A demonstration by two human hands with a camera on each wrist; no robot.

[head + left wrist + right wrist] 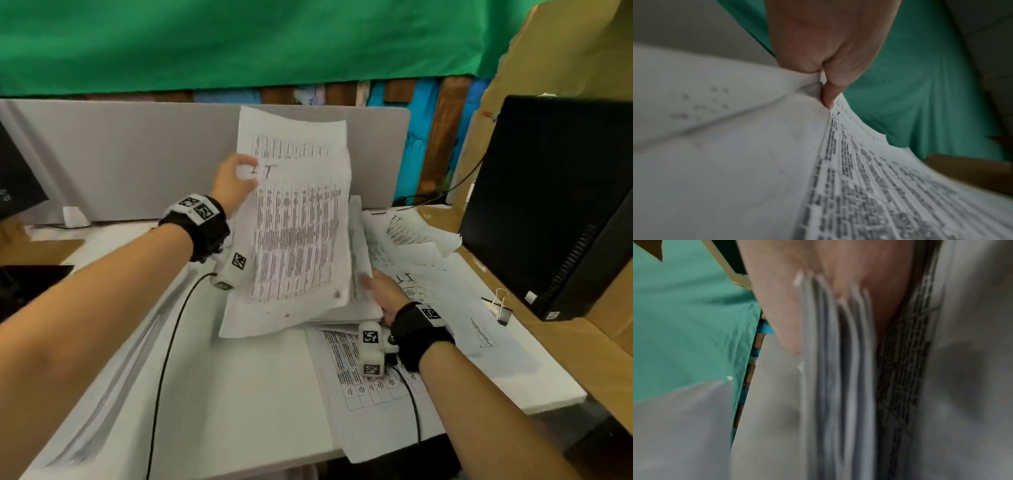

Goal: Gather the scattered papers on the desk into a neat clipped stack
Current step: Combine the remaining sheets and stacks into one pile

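My left hand (239, 174) pinches the left edge of a printed sheet (294, 219) and holds it nearly upright above the desk; the left wrist view shows the left hand (824, 81) with thumb and finger squeezing the sheet (869, 178). My right hand (380, 291) grips the right edge of a stack of papers (356, 305) that leans behind that sheet. In the right wrist view the right hand (838, 293) has its fingers around the stack's layered edges (836, 369). More printed sheets (411, 236) lie scattered to the right. A black binder clip (501, 313) lies on the desk at the right.
A white desk (239, 394) carries a table-printed sheet (370, 394) under my right wrist. A black computer tower (555, 198) stands at the right on cardboard. A grey partition (137, 154) closes the back. Another sheet (486, 329) lies by the clip.
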